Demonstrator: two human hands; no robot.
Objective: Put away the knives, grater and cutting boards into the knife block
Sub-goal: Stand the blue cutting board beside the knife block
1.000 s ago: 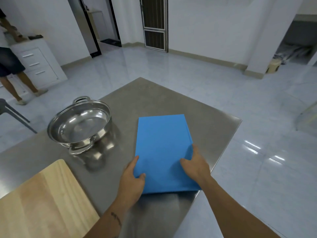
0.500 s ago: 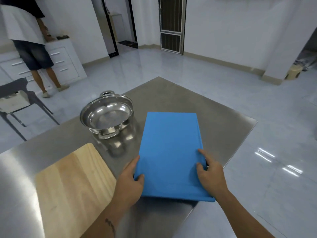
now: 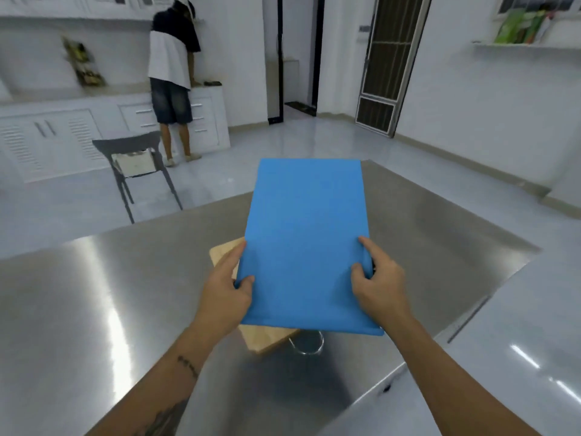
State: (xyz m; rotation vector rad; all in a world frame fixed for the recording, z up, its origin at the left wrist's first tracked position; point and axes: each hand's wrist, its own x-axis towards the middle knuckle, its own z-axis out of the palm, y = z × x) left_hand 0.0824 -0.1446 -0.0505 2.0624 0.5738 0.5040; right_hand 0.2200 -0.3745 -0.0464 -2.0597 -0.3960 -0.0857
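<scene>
A flat blue cutting board point(image 3: 306, 240) is held up off the steel table point(image 3: 94, 309), tilted with its far end raised. My left hand point(image 3: 226, 287) grips its lower left edge and my right hand point(image 3: 375, 286) grips its lower right edge. Beneath it lies a wooden cutting board point(image 3: 264, 339), mostly hidden, with a corner showing at the left and another below. A steel pot handle point(image 3: 309, 349) peeks out under the blue board; the pot itself is hidden. No knife block, knives or grater are in view.
A grey chair point(image 3: 135, 162) stands beyond the table's far left edge. A person point(image 3: 173, 77) stands at white cabinets point(image 3: 47, 140) at the back left. The table's right edge point(image 3: 471, 313) drops to a glossy tiled floor.
Both hands have lifted the blue board off the table and carried it left, over the wooden board and pot. My view has swung left and up.
</scene>
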